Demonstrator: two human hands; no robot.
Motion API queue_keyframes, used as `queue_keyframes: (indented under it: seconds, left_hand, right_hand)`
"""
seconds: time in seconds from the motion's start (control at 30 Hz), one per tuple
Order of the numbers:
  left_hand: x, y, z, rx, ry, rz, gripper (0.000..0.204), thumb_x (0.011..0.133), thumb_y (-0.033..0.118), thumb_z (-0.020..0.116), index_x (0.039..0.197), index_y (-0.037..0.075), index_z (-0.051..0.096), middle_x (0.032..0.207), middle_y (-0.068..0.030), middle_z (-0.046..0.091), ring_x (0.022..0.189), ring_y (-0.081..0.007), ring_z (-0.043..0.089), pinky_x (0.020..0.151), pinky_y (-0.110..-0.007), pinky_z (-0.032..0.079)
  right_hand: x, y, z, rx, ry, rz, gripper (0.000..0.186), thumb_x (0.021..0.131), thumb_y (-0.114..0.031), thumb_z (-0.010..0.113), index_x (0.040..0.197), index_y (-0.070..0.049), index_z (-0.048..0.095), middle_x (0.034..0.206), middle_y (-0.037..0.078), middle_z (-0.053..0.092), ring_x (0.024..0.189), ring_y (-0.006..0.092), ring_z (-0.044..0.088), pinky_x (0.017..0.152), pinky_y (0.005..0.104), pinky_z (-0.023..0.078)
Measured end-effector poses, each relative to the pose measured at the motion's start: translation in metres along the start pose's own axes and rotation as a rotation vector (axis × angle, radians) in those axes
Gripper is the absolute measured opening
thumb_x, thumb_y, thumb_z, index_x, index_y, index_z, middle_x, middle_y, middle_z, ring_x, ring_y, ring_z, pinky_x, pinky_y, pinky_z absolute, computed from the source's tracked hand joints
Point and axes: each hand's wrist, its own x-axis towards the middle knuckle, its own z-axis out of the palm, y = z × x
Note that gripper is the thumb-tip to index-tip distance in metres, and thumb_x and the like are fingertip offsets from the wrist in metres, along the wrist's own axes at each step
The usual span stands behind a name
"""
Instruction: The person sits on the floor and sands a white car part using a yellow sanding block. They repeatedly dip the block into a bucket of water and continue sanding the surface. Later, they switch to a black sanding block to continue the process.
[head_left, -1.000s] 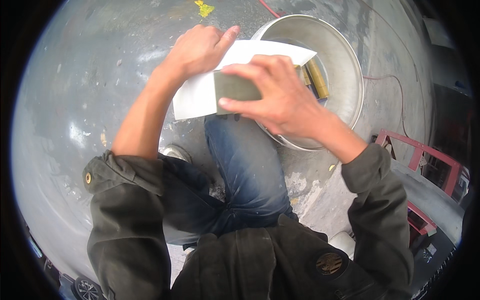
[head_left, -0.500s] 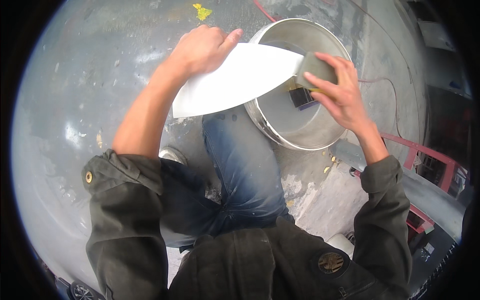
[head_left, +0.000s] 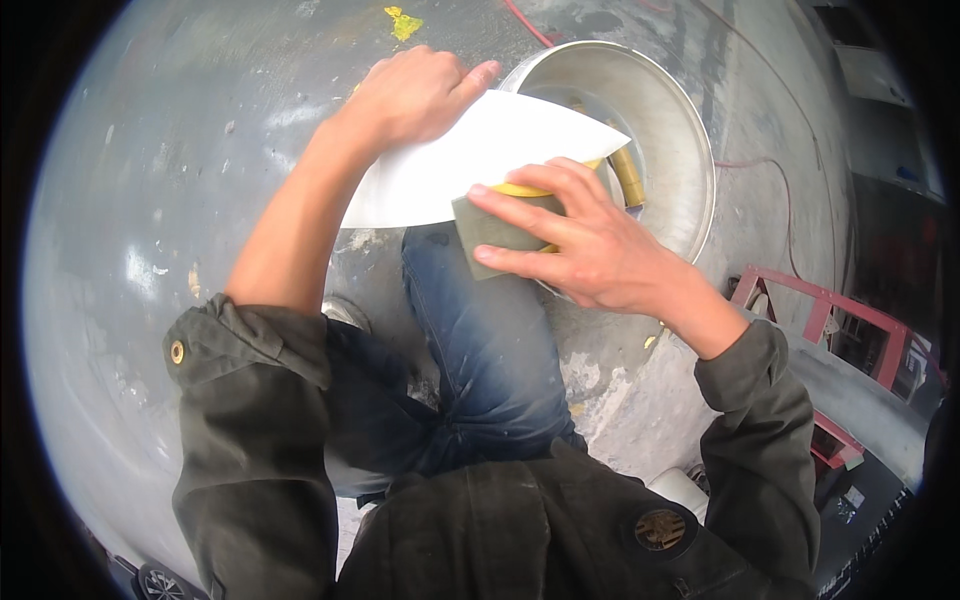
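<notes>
A white, smooth panel (head_left: 490, 135) with a pointed right end lies across my view above my knee. My left hand (head_left: 415, 95) is closed over its far edge, thumb stretched along the rim; the fingertips are hidden behind it. My right hand (head_left: 600, 245) grips a flat grey-green sanding pad (head_left: 490, 232) with yellow showing along its edges. Thumb and fingers are spread around the pad, which sits against the panel's near edge. Behind the panel's tip stands a round whitish bucket (head_left: 685, 150) with water in it. A yellow piece (head_left: 627, 178) rests inside the bucket, partly hidden by my right hand.
Red metal frames (head_left: 830, 305) and a grey curved part stand at the right. Thin red hose (head_left: 785, 200) runs over the grey floor (head_left: 250, 60) beyond the bucket. A yellow leaf (head_left: 403, 23) lies at the top. My jeans-clad knee (head_left: 480, 320) is below the panel.
My right hand has moved left and nearer with the sanding pad, from the panel's pointed tip to its near edge. The panel has tilted slightly and its tip has shifted right. My left hand keeps its hold.
</notes>
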Motion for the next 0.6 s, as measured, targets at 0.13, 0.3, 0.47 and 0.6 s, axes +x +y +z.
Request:
queue_keyframes:
  seconds: [0.13, 0.3, 0.47, 0.6]
  left_hand:
    - [-0.003, -0.001, -0.007, -0.015, -0.057, -0.041, 0.074, 0.107, 0.055, 0.037, 0.076, -0.004, 0.070, 0.072, -0.0280, 0.064, 0.079, -0.0461, 0.066, 0.079, -0.054, 0.052]
    - [-0.001, 0.008, -0.015, 0.017, -0.121, -0.042, 0.074, 0.106, 0.056, 0.036, 0.079, -0.004, 0.072, 0.078, -0.0287, 0.068, 0.083, -0.0465, 0.067, 0.080, -0.055, 0.053]
    - [-0.004, -0.001, -0.003, -0.052, -0.012, -0.014, 0.077, 0.107, 0.055, 0.037, 0.071, -0.007, 0.065, 0.064, -0.0292, 0.059, 0.069, -0.0479, 0.062, 0.072, -0.054, 0.050]
    - [-0.001, -0.002, 0.000, -0.005, 0.000, 0.017, 0.078, 0.107, 0.056, 0.037, 0.072, -0.006, 0.067, 0.066, -0.0294, 0.060, 0.069, -0.0478, 0.063, 0.073, -0.054, 0.050]
  right_hand:
    - [-0.013, 0.017, -0.018, 0.007, -0.087, 0.002, 0.054, 0.078, -0.006, 0.071, 0.129, -0.025, 0.067, 0.155, 0.005, 0.051, 0.130, 0.0344, 0.050, 0.109, 0.0505, 0.043]
    - [0.007, 0.000, -0.001, 0.013, -0.058, -0.009, 0.057, 0.078, -0.005, 0.070, 0.130, -0.028, 0.066, 0.156, 0.003, 0.050, 0.130, 0.0335, 0.051, 0.110, 0.0492, 0.042]
    - [-0.011, 0.015, -0.010, -0.010, -0.063, 0.007, 0.051, 0.078, -0.009, 0.067, 0.127, -0.023, 0.068, 0.157, 0.002, 0.047, 0.132, 0.0323, 0.048, 0.115, 0.0480, 0.040]
    - [0.000, 0.000, -0.002, -0.010, -0.052, 0.030, 0.052, 0.078, -0.010, 0.069, 0.128, -0.025, 0.068, 0.157, 0.002, 0.047, 0.131, 0.0329, 0.048, 0.114, 0.0479, 0.040]
